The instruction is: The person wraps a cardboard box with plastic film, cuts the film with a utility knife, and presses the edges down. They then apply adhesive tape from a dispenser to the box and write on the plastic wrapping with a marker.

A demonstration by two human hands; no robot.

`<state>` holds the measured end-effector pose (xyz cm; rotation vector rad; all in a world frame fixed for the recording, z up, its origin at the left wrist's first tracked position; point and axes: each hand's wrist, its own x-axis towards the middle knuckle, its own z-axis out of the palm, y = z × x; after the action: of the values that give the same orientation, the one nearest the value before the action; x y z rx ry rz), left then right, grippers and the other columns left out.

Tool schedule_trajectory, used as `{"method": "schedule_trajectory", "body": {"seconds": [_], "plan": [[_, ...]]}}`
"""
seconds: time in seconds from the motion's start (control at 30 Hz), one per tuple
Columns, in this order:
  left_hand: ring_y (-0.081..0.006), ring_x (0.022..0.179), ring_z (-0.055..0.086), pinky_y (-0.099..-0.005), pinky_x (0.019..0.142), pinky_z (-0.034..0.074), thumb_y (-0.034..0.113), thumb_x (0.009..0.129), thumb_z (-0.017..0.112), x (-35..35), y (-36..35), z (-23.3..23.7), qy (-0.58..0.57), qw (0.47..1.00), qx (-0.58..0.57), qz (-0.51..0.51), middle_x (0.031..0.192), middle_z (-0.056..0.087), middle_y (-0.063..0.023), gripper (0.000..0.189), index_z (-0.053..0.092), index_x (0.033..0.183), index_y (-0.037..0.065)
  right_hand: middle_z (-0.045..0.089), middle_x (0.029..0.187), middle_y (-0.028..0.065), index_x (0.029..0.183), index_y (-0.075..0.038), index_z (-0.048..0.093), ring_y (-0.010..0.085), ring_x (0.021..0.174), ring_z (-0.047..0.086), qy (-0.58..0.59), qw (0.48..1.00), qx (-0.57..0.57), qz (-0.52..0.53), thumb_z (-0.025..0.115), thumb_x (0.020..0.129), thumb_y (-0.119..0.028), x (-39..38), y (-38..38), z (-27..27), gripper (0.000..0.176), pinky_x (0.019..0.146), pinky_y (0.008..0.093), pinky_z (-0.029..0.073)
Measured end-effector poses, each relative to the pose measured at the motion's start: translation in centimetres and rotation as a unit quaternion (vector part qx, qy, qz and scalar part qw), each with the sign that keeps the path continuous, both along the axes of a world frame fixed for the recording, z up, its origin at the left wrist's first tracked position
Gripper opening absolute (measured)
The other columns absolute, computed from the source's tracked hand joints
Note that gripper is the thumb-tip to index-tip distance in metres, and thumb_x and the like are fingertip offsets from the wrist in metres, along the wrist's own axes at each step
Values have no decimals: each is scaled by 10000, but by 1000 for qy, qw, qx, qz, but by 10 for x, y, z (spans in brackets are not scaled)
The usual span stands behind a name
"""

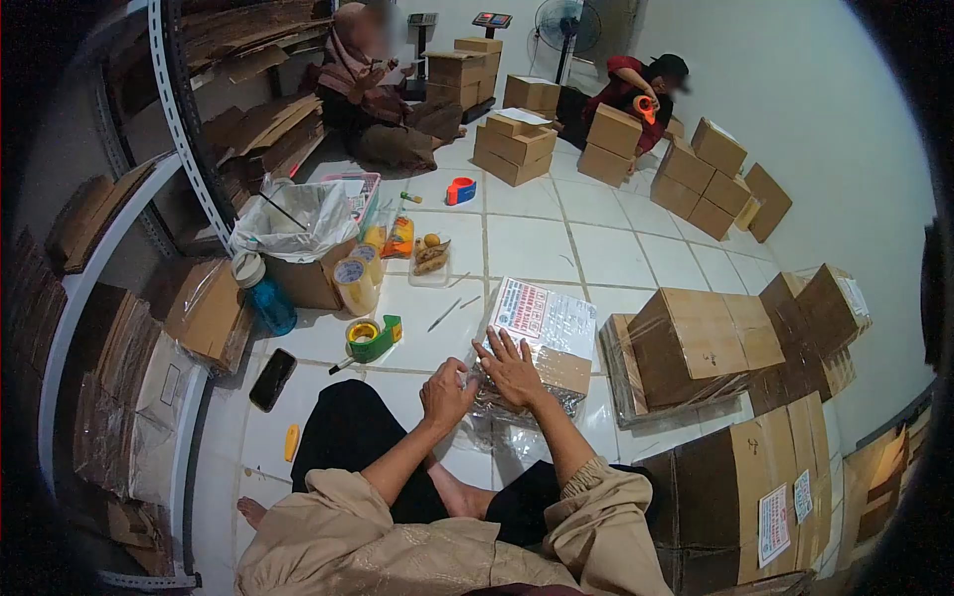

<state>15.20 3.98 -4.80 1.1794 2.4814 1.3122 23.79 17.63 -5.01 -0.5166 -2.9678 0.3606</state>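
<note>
Our right hand (509, 370) lies open, fingers spread, palm down on one plastic-wrapped package (559, 370) on the floor before our crossed legs. Our left hand (447, 395) is curled at the package's left edge; we cannot tell whether it grips the film. Both forearms reach forward, converging. One red-printed sheet (542, 310) tops the package. Leftward we count one green tape dispenser (376, 344), one phone (272, 379) and one blue bottle (268, 303). Two people (370, 109) sit farther off among boxes (515, 149).

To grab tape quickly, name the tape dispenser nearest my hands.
The green tape dispenser; the red-blue one lies farther off, and a co-worker holds the orange one.
</note>
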Motion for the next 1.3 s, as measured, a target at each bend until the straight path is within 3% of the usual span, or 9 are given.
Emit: {"method": "schedule_trajectory", "body": {"seconds": [0.23, 0.43, 0.5, 0.63, 0.93, 1.03, 1.1, 1.17, 1.3], "plan": [[-155, 500, 540, -277, 492, 418, 92, 727, 619, -23, -2, -31, -38, 988, 145, 45, 555, 552, -54, 100, 559, 699, 18, 68, 1447, 52, 1374, -255, 180, 258, 1331, 43, -31, 999, -5, -10, 94, 915, -433, -1, -2, 4, 499, 1051, 490, 25], [-79, 398, 388, -240, 373, 289, 58, 742, 618, -49, -33, -70, -274, 945, 129, 118, 507, 463, -2, 168, 500, 626, 31, 83, 1444, 62, 1367, -245, 212, 260, 1330, 45, -15, 1000, -23, -6, 96, 913, -442, 0, -1, 4, 509, 1051, 487, 28], [-78, 402, 388, -241, 374, 288, 65, 738, 622, -46, -39, -67, -446, 881, 92, 131, 498, 452, -1, 171, 500, 622, 35, 100, 1440, 69, 1366, -245, 210, 270, 1326, 72, -9, 1000, 11, -4, 145, 915, -441, 0, -2, 4, 496, 1044, 511, 61], [-109, 447, 416, -284, 440, 334, 96, 706, 652, -47, -49, -74, -340, 932, 20, 124, 501, 465, -13, 171, 528, 618, 21, 132, 1433, 82, 1365, -231, 221, 277, 1322, 93, 25, 999, 37, 1, 200, 900, -472, 8, -8, 4, 524, 1045, 505, 79], [-104, 492, 449, -268, 475, 367, 137, 697, 681, -50, -71, -59, -381, 922, -30, 68, 534, 488, -17, 186, 545, 653, 17, 175, 1423, 75, 1359, -173, 245, 277, 1312, 140, 44, 999, 10, 7, 402, 857, -409, 67, -35, 15, 576, 1048, 501, 58], [-147, 668, 516, -301, 599, 421, 152, 657, 720, -44, -72, -62, -253, 965, 5, 60, 764, 542, -79, 274, 545, 835, 39, 173, 1425, 64, 1367, -183, 215, 244, 1317, 136, 27, 997, 47, -63, 517, 798, -387, 93, -53, 8, 676, 1048, 492, 88], [-227, 899, 499, -348, 745, 415, 167, 588, 763, -28, -58, -24, 88, 995, 53, 14, 1019, 468, -135, 525, 475, 1020, 87, 185, 1422, 49, 1364, -172, 222, 216, 1312, 162, 51, 994, 41, -93, 541, 786, -281, 102, -57, -8, 669, 1048, 486, 98], [-262, 948, 469, -365, 765, 401, 141, 574, 753, -23, -43, -9, 159, 986, 6, -43, 1065, 427, -144, 574, 446, 1057, 103, 211, 1417, 35, 1358, -168, 241, 187, 1300, 204, -55, 962, 251, -91, 501, 789, -168, 103, -53, -20, 626, 1049, 473, 116], [-325, 913, 477, -401, 741, 411, 29, 575, 682, -33, -24, -28, 220, 959, -81, -161, 1012, 422, -147, 506, 459, 1025, 97, 260, 1398, 27, 1339, -125, 281, 176, 1280, 256, 41, 988, 139, -47, 430, 789, -81, 105, -39, -32, 571, 1057, 411, 176]]}}
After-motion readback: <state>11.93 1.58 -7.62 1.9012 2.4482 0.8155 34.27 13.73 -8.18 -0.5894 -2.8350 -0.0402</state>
